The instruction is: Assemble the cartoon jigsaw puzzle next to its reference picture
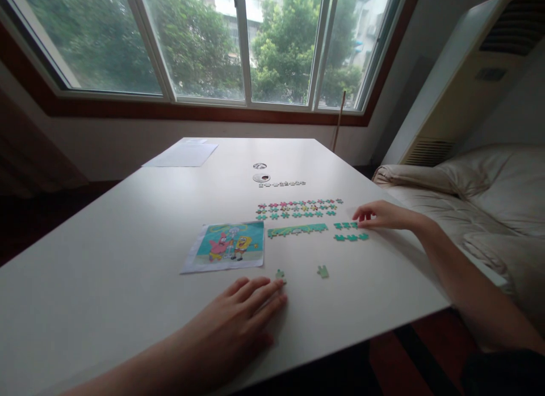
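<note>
Green puzzle strip [297, 230] appears joined beside the picture sheet [230, 244]; rows of pieces [285, 215] lie unjoined on the worktop [128, 242]. Left hand [244, 311], loosely spread, touches one piece [280, 273]; right hand [385, 215] bends at the short rows [351, 237], grip indeterminable.

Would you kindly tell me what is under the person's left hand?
Part of a green puzzle piece shows just past the left hand, which hides the rest from this view; anything beneath the palm cannot be seen.
</note>
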`<move>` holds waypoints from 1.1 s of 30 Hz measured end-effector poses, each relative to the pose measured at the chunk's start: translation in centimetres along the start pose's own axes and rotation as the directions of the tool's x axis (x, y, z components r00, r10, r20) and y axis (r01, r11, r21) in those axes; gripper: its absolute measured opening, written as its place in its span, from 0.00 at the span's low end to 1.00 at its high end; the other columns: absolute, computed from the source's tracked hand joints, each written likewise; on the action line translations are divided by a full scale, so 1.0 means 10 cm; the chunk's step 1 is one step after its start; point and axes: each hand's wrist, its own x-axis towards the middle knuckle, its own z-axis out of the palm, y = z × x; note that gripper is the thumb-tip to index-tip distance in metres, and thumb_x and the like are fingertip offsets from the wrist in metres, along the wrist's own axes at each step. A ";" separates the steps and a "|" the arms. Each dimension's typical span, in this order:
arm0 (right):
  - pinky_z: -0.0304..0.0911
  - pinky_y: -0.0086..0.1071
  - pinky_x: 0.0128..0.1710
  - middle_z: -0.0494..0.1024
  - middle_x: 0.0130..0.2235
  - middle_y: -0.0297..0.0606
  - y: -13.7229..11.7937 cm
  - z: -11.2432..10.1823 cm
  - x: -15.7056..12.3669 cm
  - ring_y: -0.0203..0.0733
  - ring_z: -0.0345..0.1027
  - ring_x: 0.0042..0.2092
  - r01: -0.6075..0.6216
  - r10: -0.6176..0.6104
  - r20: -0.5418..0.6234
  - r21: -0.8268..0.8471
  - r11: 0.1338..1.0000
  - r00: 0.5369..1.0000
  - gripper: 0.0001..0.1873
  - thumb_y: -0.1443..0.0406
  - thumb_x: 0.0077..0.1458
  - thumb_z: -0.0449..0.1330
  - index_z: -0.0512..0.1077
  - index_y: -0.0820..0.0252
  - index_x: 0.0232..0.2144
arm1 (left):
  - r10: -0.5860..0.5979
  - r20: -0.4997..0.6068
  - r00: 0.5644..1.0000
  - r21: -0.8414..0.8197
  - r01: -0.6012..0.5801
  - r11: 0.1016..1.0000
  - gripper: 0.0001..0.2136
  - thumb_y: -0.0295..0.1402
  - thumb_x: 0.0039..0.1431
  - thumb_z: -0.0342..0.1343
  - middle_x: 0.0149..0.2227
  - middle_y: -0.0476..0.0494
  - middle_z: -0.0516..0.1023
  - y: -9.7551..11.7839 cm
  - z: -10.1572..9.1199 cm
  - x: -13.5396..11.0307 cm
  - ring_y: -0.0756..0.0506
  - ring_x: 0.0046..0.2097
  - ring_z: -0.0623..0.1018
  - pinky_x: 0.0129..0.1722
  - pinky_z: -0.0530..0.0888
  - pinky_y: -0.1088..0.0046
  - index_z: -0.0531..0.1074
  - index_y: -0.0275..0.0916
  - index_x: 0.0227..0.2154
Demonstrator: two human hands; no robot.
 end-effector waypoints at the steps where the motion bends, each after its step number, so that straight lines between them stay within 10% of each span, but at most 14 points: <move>1: 0.62 0.31 0.33 0.77 0.31 0.39 0.00 0.01 0.01 0.42 0.69 0.33 -0.005 0.005 0.013 0.006 1.000 1.000 0.19 0.54 0.46 0.58 0.74 0.60 0.37 | 0.003 0.002 1.000 -0.001 -0.003 1.000 0.22 0.30 0.60 0.49 0.60 0.41 0.59 0.00 -0.01 0.00 0.38 0.57 0.64 0.53 0.65 0.59 0.56 0.39 0.58; 33: 0.61 0.31 0.32 0.74 0.32 0.39 0.05 0.07 0.08 0.41 0.66 0.33 -0.048 0.046 0.024 0.091 0.995 0.999 0.21 0.51 0.41 0.61 0.69 0.62 0.31 | 0.045 0.014 0.999 -0.040 -0.044 0.998 0.22 0.33 0.62 0.47 0.61 0.41 0.57 -0.01 -0.03 0.00 0.39 0.58 0.63 0.55 0.63 0.60 0.54 0.40 0.59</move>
